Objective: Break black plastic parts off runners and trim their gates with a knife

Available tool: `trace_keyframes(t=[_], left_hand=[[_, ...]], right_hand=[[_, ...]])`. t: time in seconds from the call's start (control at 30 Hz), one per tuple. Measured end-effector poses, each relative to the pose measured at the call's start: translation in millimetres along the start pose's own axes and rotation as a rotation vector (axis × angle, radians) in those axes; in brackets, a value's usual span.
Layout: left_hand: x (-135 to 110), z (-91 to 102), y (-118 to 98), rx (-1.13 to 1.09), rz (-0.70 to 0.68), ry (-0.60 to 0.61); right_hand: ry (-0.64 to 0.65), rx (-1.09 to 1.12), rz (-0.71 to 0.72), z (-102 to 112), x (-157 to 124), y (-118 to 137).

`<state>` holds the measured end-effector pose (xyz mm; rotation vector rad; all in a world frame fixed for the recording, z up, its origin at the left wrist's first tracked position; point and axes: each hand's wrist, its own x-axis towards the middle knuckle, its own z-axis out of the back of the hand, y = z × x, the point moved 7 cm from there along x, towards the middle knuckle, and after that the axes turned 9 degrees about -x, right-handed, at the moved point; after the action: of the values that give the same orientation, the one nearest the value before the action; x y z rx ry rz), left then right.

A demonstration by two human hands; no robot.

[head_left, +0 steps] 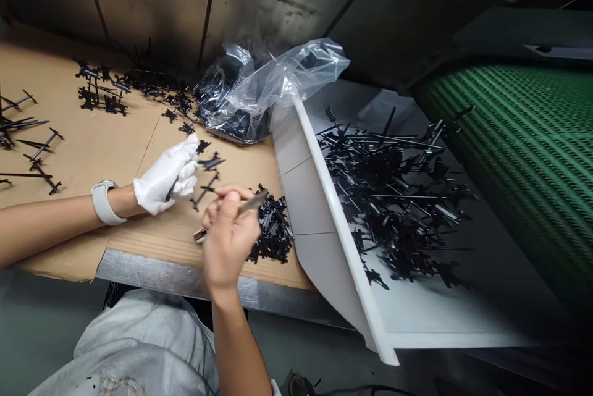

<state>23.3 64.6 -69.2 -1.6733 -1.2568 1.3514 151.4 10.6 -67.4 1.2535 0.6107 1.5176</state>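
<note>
My left hand [167,175] wears a white glove and is closed on a black plastic sprue piece [209,164] whose arms stick out to the right. My bare right hand [229,229] is closed around a slim metal tool [252,203], its tip pointing right toward the sprue. Both hands hover over a cardboard sheet [152,229] on the bench. Just right of my right hand lies a small heap of black cut parts [273,229].
A clear plastic bag [269,84] of black parts lies behind the hands. A white tray [324,217] at the right holds a big pile of black sprues [393,198]. More sprues [102,90] are scattered on the cardboard at left. A green belt [523,155] runs at far right.
</note>
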Motion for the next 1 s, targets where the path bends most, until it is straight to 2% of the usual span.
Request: trace_keyframes(t=[0.1, 0.23, 0.43, 0.57, 0.7, 0.8, 0.93, 1.0], left_hand=[[9.2, 6.3, -4.5, 0.200, -0.050, -0.007], [22.8, 15.5, 7.3, 0.598, -0.054, 0.098], [23.1, 25.3, 14.4, 1.118, -0.184, 0.213], [19.4, 28.2, 9.0, 1.256, -0.161, 0.312], [19.7, 31.9, -2.4, 1.238, -0.113, 0.380], [21.6, 33.8, -8.7, 1.210, -0.092, 0.312], [22.7, 35.2, -12.5, 1.230, -0.092, 0.074], [22.6, 33.7, -12.1, 1.246, -0.107, 0.022]], right_hand=[[0.012, 0.021, -0.048, 9.1, 2.8, -6.2], [0.171, 0.011, -0.034, 9.7, 12.6, -6.8], [0.349, -0.049, -0.043, 3.4, 17.3, -6.5], [0.389, -0.093, -0.062, 4.4, 16.4, -6.7], [0.399, -0.117, -0.073, 8.0, 17.4, -8.2], [0.405, -0.126, -0.082, 9.6, 17.1, -9.3], [0.411, -0.135, -0.095, 9.2, 14.2, -10.2], [0.410, -0.138, -0.097, 9.0, 12.6, -10.7]])
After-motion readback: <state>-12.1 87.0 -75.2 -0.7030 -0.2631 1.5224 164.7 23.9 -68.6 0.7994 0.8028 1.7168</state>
